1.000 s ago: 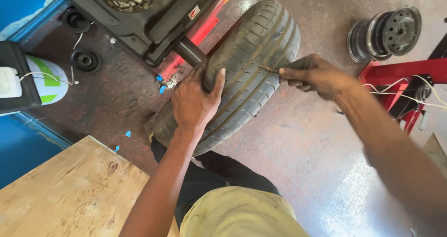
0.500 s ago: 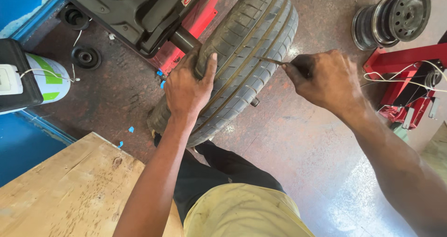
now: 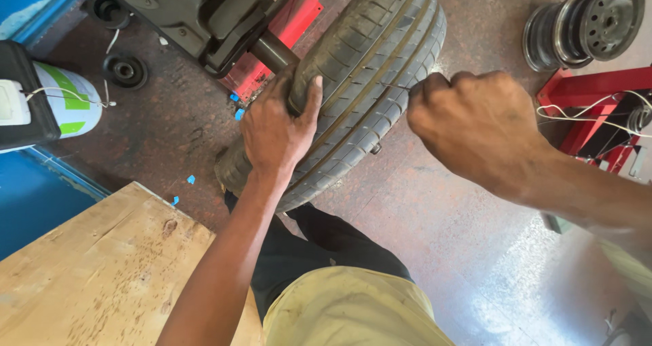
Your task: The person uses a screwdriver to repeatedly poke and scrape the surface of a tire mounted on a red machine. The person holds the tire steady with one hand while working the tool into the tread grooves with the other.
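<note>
Tyre (image 3: 370,81) w/ bare floor (image 3: 441,203) at right; left hand (image 3: 275,132) spread flat on tread, right hand (image 3: 475,125) fisted on thin tool (image 3: 397,86).

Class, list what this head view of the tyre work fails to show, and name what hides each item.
- Tool: only a thin tip shows; the right hand hides the rest.
- Tyre: top cut by the frame edge; sidewall behind the left hand.
- Machine: cropped at the top edge.
</note>
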